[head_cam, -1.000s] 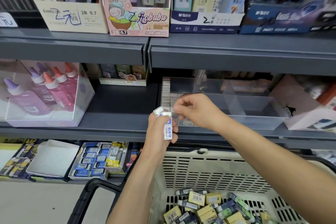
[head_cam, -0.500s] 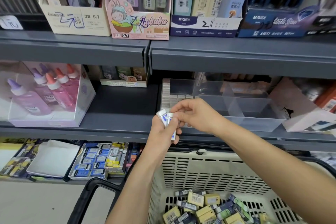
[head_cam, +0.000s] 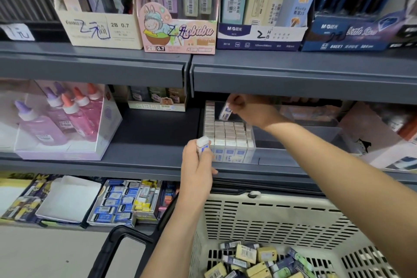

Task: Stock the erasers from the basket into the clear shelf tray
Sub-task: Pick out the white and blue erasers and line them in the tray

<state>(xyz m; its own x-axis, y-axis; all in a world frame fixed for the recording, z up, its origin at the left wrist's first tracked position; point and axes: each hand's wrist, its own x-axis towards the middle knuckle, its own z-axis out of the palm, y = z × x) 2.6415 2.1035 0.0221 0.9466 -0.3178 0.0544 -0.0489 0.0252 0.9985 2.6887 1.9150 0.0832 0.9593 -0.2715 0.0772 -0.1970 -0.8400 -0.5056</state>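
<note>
Right hand (head_cam: 250,109) pinches an eraser (head_cam: 225,112) over the back of the clear tray (head_cam: 316,136). Best set it down upright, snug against the stocked rows (head_cam: 228,133). Left hand (head_cam: 198,165) grips a spare eraser (head_cam: 202,143) near the tray's front corner.

Right hand (head_cam: 250,109) far forward, fingers (head_cam: 234,103) in a pinch — left hand (head_cam: 196,165) lower, nearer, in a closed grip.

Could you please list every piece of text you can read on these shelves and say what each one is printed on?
"2B 0.7": cream box.
"2B 0.7": pink cartoon box.
"M&G", "30118": white-and-blue box.
"M&G", "840X1": dark blue box.
Labels on the basket erasers and pink bottles: too blurred to read.
</note>
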